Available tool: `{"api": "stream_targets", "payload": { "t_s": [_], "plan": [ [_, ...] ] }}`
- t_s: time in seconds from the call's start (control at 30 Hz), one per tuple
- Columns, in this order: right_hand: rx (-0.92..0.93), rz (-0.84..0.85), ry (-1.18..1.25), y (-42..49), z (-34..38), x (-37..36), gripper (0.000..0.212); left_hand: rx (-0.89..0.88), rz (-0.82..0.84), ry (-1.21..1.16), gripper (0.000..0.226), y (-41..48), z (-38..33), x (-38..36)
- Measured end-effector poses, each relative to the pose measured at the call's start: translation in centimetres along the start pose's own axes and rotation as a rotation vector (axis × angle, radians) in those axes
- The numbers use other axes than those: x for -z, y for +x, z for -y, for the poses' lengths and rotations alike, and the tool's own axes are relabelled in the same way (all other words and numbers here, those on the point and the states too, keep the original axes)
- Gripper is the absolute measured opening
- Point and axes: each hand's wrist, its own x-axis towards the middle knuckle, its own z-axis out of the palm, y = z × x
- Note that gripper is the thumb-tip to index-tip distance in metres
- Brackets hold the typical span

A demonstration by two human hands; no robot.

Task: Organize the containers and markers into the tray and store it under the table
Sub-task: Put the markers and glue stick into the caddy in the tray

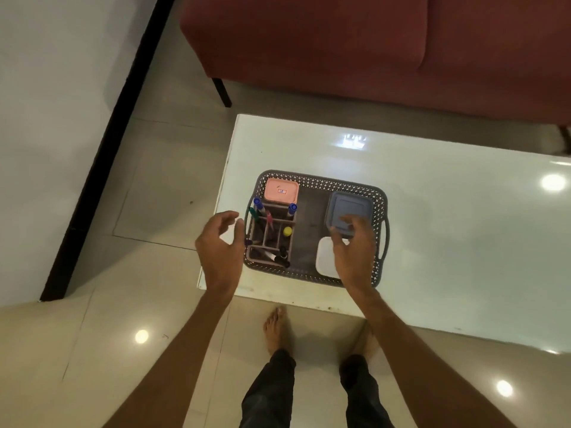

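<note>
A grey perforated tray point(336, 183) with side handles sits near the left end of the white table point(448, 248). Inside it are a pink lidded container point(281, 189) at the back left, a blue lidded container point(350, 208) at the right, a white container point(326, 257) in front of it, and a divided holder point(272, 239) full of markers point(259, 205). My left hand point(221, 245) hovers open just left of the tray. My right hand point(353, 251) hovers open over the blue and white containers, partly hiding them.
A red sofa point(355, 47) stands behind the table on dark legs. Tiled floor point(160, 193) lies left of the table and in front, where my bare feet point(276, 329) stand. A white wall with black skirting point(102, 168) runs along the left.
</note>
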Motion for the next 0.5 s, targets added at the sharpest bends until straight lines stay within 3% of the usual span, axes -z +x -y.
{"api": "stream_targets", "payload": {
  "t_s": [0.13,0.27,0.43,0.5],
  "plan": [
    [-0.091,-0.164,-0.131,0.5,-3.1,1.6,0.036,0.102,0.084,-0.008,0.021,2.1,3.2,-0.7],
    [-0.239,-0.239,-0.110,0.5,-7.2,2.0,0.048,0.254,0.306,-0.013,0.035,3.6,5.7,-2.7],
    [-0.467,-0.091,0.149,0.8,-9.6,2.3,0.026,0.638,0.443,-0.299,0.049,6.3,7.8,-4.3],
    [-0.498,-0.049,0.190,0.8,-10.3,2.2,0.026,0.662,0.539,-0.310,0.047,6.6,8.1,-4.5]
  ]
}}
